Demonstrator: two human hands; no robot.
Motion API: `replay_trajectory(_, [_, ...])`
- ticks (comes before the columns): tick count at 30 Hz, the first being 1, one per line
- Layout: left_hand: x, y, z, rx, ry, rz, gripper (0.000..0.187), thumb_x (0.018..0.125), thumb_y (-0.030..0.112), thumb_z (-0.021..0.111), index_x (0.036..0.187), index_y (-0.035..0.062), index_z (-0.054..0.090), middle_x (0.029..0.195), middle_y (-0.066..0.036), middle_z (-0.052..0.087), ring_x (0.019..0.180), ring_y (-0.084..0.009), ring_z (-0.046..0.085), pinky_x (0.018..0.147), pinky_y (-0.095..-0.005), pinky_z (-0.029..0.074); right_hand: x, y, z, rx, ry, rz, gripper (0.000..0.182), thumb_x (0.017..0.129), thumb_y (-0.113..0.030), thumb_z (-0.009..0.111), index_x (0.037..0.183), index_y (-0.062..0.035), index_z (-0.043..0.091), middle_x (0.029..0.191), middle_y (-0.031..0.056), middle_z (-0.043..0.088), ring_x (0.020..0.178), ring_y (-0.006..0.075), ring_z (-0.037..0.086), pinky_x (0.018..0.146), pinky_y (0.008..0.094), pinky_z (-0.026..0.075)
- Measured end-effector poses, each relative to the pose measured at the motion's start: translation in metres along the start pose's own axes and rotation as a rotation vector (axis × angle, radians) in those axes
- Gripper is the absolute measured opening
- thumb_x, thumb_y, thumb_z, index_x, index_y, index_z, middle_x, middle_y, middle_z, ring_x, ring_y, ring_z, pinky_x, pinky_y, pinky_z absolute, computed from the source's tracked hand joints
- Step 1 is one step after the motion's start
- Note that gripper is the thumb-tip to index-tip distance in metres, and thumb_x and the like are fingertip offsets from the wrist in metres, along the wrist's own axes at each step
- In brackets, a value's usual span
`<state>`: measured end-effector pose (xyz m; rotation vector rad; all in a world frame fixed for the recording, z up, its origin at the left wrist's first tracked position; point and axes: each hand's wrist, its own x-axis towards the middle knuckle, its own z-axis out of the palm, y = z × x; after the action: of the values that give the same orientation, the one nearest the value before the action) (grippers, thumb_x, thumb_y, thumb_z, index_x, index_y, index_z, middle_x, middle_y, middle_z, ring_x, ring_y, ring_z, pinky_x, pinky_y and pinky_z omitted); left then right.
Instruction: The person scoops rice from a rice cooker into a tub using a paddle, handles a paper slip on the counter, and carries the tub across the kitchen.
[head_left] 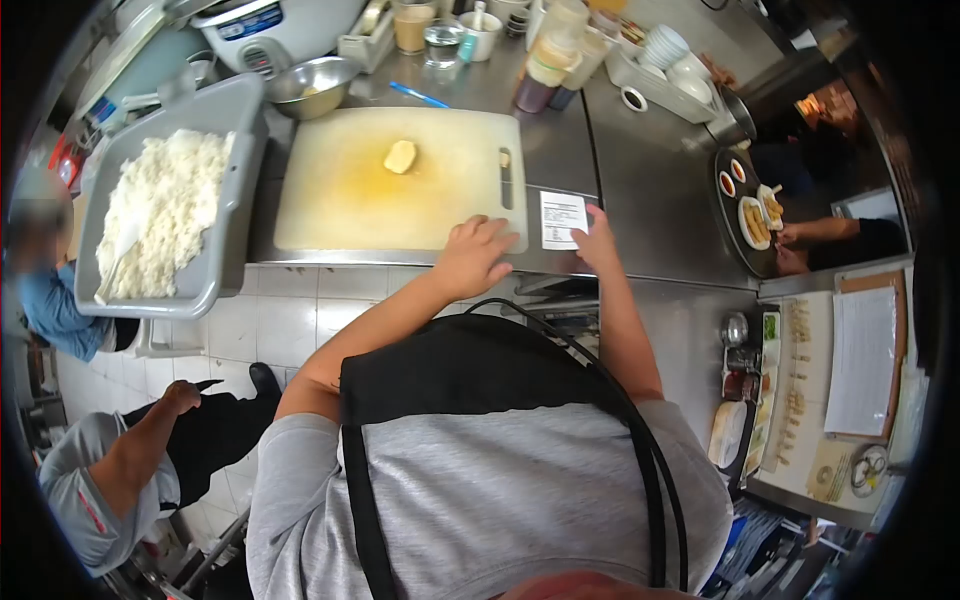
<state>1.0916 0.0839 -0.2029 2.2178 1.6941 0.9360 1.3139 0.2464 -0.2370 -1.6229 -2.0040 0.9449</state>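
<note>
My left hand (472,258) lies over the front right part of the cutting board (325,150), its fingers apart and nothing in them. A pale yellow lump (400,157) sits on the board, with a yellow stain around it. Just right of the board, a printed paper slip (563,221) rests on the steel counter. My right hand (598,245) is at the slip's right edge, thumb and fingers apart, the thumb tip overlapping the paper.
A grey tub (230,200) of white rice (165,200) stands at left, beside a metal bowl (312,88). Sauce bottles (548,60) and a blue pen (418,95) lie behind the board. At right, another person's hand (790,245) reaches a round tray (735,210) with food. Two people are at left.
</note>
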Motion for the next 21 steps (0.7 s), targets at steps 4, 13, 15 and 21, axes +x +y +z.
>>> replay_trajectory(4, [0.027,0.015,0.034,0.110,-0.152,0.116,0.046,0.074,0.029,0.056,0.116,0.0125,0.047,0.127,-0.008,0.035,0.116,-0.0328,0.028,0.091,-0.0436,0.026,-0.019,-0.042,-0.007,-0.248,-0.034,0.005,0.054,0.073,-0.017,0.057,0.121,-0.0121,0.034,0.102,0.0207,0.054,0.093,0.0365,0.053,0.080,0.0406,0.041])
replay_trajectory(13, [0.043,0.017,0.047,0.179,-0.276,0.024,0.041,0.078,0.033,0.050,0.114,0.0138,0.051,0.128,-0.008,0.035,0.120,-0.0297,0.024,0.095,-0.0435,0.022,-0.033,-0.038,0.005,-0.437,0.178,-0.371,0.015,0.073,-0.016,0.054,0.086,-0.0169,0.062,0.101,0.0080,0.048,0.096,0.0279,0.044,0.081,0.0375,0.035])
replay_trajectory(15, [0.044,0.019,0.045,0.183,-0.283,0.012,0.041,0.078,0.034,0.049,0.114,0.0143,0.051,0.128,-0.009,0.036,0.121,-0.0291,0.023,0.095,-0.0433,0.021,-0.038,-0.041,0.015,-0.414,0.162,-0.426,0.013,0.071,-0.015,0.054,0.080,-0.0177,0.063,0.102,0.0075,0.048,0.097,0.0272,0.043,0.081,0.0377,0.033])
replay_trajectory(21, [0.042,0.017,0.046,0.184,-0.254,0.034,0.040,0.078,0.033,0.051,0.113,0.0143,0.051,0.127,-0.009,0.036,0.120,-0.0297,0.024,0.094,-0.0435,0.023,-0.029,-0.032,-0.003,-0.534,0.237,-0.395,0.014,0.070,-0.017,0.054,0.080,-0.0193,0.064,0.103,0.0064,0.048,0.099,0.0263,0.042,0.085,0.0386,0.029])
